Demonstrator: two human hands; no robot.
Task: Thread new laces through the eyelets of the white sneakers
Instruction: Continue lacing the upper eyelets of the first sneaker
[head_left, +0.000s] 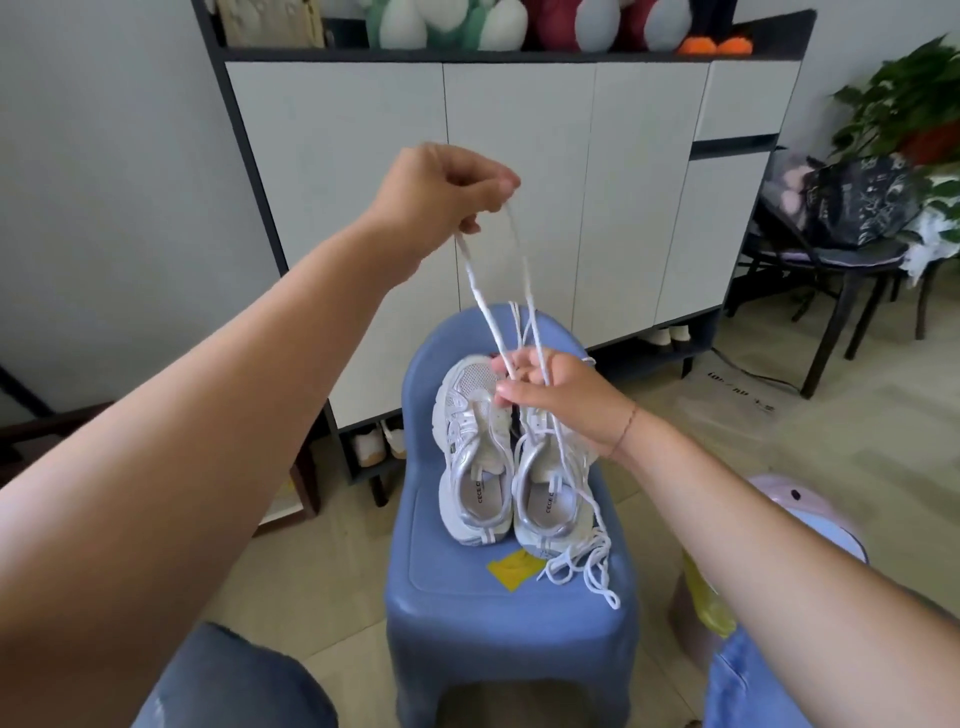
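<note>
White sneakers (460, 436) with "CECE" insoles (480, 493)

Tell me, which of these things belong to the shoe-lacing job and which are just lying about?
In the job: long white shoelace held between left hand and right hand; pair of white mesh sneakers; loose white lace heaped beside them; blue plastic stool bearing them.
Lying about: plush toys on the white-doored cabinet; leafy green potted plant; black patterned bag.
</note>
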